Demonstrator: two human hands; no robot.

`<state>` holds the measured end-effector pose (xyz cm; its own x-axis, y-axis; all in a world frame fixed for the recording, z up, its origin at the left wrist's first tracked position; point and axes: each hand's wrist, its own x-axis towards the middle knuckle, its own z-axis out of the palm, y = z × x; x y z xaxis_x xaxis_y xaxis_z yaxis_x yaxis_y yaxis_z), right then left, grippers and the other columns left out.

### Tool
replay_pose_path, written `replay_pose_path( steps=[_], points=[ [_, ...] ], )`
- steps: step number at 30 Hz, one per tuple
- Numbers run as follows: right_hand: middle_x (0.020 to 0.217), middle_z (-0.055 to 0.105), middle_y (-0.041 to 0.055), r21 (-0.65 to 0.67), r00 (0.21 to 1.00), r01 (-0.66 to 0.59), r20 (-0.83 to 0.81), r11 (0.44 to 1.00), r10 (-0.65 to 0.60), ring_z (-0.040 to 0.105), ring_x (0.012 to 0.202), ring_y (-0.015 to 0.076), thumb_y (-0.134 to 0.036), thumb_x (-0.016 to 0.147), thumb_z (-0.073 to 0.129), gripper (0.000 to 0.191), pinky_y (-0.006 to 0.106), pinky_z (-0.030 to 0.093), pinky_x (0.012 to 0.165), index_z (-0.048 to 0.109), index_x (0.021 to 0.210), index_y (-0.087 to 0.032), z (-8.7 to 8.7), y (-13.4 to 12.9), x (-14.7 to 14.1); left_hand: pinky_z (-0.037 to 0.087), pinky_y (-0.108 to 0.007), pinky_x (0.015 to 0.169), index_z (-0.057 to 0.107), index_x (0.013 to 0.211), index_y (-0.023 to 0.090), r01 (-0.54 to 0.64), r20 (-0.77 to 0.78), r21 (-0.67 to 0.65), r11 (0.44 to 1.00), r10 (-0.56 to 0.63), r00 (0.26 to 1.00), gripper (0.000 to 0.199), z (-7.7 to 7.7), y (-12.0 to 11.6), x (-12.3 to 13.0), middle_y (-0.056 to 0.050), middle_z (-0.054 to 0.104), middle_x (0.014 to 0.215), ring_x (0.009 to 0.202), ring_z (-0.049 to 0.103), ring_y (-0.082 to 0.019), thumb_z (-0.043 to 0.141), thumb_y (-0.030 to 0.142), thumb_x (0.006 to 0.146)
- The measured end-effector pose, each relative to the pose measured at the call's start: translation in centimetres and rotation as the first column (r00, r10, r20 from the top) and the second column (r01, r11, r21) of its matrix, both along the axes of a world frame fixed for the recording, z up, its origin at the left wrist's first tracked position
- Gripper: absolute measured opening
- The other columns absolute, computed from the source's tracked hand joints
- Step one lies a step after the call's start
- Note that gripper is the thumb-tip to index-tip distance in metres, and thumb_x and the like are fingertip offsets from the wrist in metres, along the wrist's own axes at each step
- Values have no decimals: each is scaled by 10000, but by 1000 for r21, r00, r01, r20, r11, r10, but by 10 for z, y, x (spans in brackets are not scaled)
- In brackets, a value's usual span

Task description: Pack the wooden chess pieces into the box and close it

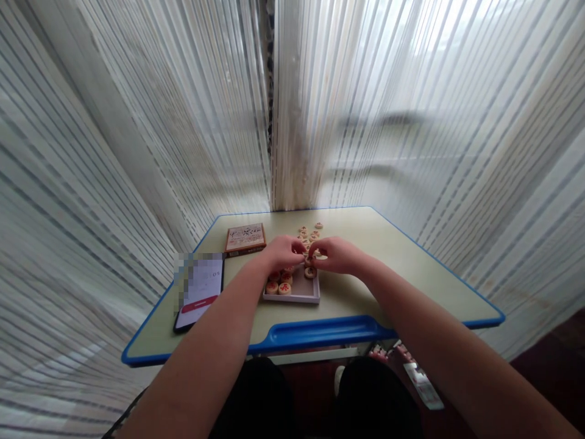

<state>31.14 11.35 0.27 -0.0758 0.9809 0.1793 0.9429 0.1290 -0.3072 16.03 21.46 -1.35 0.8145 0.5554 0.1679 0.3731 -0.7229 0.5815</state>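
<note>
Pale, with a blue edge, the counter carries everything I handle. On my left lies a phone, then a box with a printed top. My left hand comes next, fingers curled inward over the back of a shallow white tray. Red-marked pieces sit in the tray's left side; a dark-marked piece is at its right. Beyond the hands, loose pieces lie scattered on the counter. My right hand has thumb and fingertips bent towards another piece; I cannot tell whether either hand truly grips it.

The discs look like wood: I judge them light, stiff, smooth and hardly fragile, best pinched by the round rim rather than the flat face.

I count one phone, one box, one tray, at least four red-marked pieces inside, and at least five loose ones; overlaps and my fingers hide the exact total.
</note>
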Motion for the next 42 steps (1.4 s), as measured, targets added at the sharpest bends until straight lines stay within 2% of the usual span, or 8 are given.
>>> replay_pose_path(
  steps=[6, 13, 19, 28, 33, 37, 40, 42],
  points=[
    [659, 569, 1, -11, 1000, -21, -9, 1000, 21, 429, 555, 95, -323, 681, 567, 252, 206, 275, 505, 670, 884, -213, 3, -2, -2, 433, -237, 636, 689, 829, 131, -14, 15, -7, 1000, 15, 1000, 299, 1, -2, 0, -39, 675, 758, 696, 592, -154, 547, 301, 628],
    [579, 515, -15, 12, 999, 6, -41, 1000, -5, 388, 514, 83, -355, 682, 582, 272, 206, 252, 483, 674, 890, -205, 3, -1, 0, 425, -230, 607, 696, 791, 138, -28, 17, 15, 999, 28, 999, 282, 1, -3, 1, -30, 669, 717, 669, 579, -148, 547, 320, 636],
    [594, 539, -8, 12, 998, 41, -40, 999, -41, 398, 523, 86, -336, 667, 593, 235, 208, 259, 487, 693, 836, -207, 5, 0, 1, 426, -227, 592, 691, 832, 138, -8, 6, 13, 1000, 8, 1000, 302, -3, 1, 1, -30, 663, 723, 652, 576, -142, 572, 316, 619],
    [578, 554, -11, 8, 998, 35, -54, 999, -34, 406, 517, 87, -298, 676, 584, 234, 213, 272, 501, 701, 860, -212, 5, -1, -1, 437, -224, 598, 688, 822, 144, -1, 7, -19, 1000, 1, 1000, 308, -3, -2, -2, -30, 664, 735, 655, 581, -143, 610, 346, 604],
    [593, 557, -10, 72, 991, 124, -51, 990, -121, 411, 524, 90, -253, 689, 524, 260, 211, 272, 502, 691, 886, -218, 4, 1, 3, 433, -219, 585, 686, 844, 147, -8, 4, -32, 999, 8, 1000, 297, -2, -3, -2, -24, 658, 733, 652, 578, -137, 594, 302, 608],
    [567, 546, -9, 178, 972, 233, -77, 956, -223, 417, 522, 96, -238, 696, 489, 253, 218, 277, 511, 694, 842, -210, 5, 4, 13, 440, -229, 592, 685, 851, 142, -2, -13, -39, 999, 1, 1000, 316, 1, -3, -3, -30, 658, 741, 662, 580, -146, 607, 295, 587],
    [515, 493, -25, 242, 977, 205, -116, 948, -181, 388, 496, 85, -241, 702, 488, 256, 217, 283, 524, 694, 843, -189, 6, 2, 19, 450, -237, 613, 680, 872, 136, 10, -17, -37, 999, -10, 1000, 345, 3, -4, -4, -39, 661, 759, 684, 587, -156, 621, 311, 581],
    [490, 451, -39, 215, 986, 129, -129, 968, -103, 362, 479, 76, -255, 699, 512, 248, 214, 278, 520, 693, 851, -179, 7, 1, 19, 455, -243, 630, 674, 895, 132, 22, -15, -38, 999, -23, 1000, 375, 4, -5, -4, -47, 663, 771, 701, 592, -161, 632, 336, 583]
  ],
)
